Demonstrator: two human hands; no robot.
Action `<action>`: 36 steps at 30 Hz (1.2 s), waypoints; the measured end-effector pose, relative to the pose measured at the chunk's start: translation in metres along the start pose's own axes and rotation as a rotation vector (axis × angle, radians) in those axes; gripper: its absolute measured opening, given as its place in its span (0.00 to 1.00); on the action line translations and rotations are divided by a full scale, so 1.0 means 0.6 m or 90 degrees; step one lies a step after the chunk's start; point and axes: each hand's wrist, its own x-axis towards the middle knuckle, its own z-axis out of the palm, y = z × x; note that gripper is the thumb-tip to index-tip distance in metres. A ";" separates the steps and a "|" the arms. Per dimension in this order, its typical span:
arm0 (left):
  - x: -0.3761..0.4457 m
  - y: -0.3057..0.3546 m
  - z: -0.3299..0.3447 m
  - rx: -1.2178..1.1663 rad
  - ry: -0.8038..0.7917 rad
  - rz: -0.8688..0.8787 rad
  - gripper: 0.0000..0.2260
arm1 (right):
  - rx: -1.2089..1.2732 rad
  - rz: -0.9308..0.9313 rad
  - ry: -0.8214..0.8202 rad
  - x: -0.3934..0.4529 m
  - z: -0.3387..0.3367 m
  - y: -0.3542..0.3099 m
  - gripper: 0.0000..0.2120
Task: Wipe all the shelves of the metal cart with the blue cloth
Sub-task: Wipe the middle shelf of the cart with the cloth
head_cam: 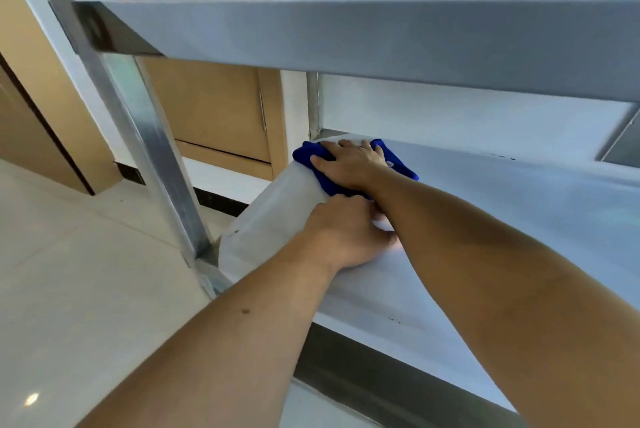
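Observation:
The blue cloth (401,167) lies bunched at the far left corner of the metal cart's lower shelf (526,219). My right hand (349,164) presses flat on it with fingers spread, covering its middle. Just in front of it, my left hand (343,237) rests on the shelf by its left edge, with fingers loosely bent and nothing plainly held. My right forearm crosses over the shelf from the right. The cart's upper shelf (381,36) runs overhead as a grey metal band.
A slanted metal post (152,150) of the cart stands at the left, joined to the shelf's near corner. Behind it are a wooden door (214,108) and a white wall. Pale tiled floor (69,289) spreads to the left and below.

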 end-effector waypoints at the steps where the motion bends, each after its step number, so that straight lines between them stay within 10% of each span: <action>1: -0.001 -0.002 0.002 -0.010 0.003 0.000 0.24 | -0.002 -0.008 -0.007 0.000 -0.001 -0.001 0.34; 5: -0.004 0.001 -0.005 -0.025 -0.025 -0.014 0.36 | 0.002 -0.029 -0.030 -0.016 -0.006 0.002 0.30; 13: -0.041 0.006 -0.025 0.018 -0.106 -0.017 0.20 | 0.094 -0.052 -0.068 -0.066 -0.011 -0.011 0.27; 25: -0.231 -0.072 -0.032 -0.018 0.117 0.083 0.16 | 0.028 0.018 -0.039 -0.117 0.004 -0.044 0.33; 36: -0.281 -0.064 -0.001 0.032 0.375 -0.123 0.33 | 0.025 -0.045 -0.050 -0.267 0.014 -0.103 0.31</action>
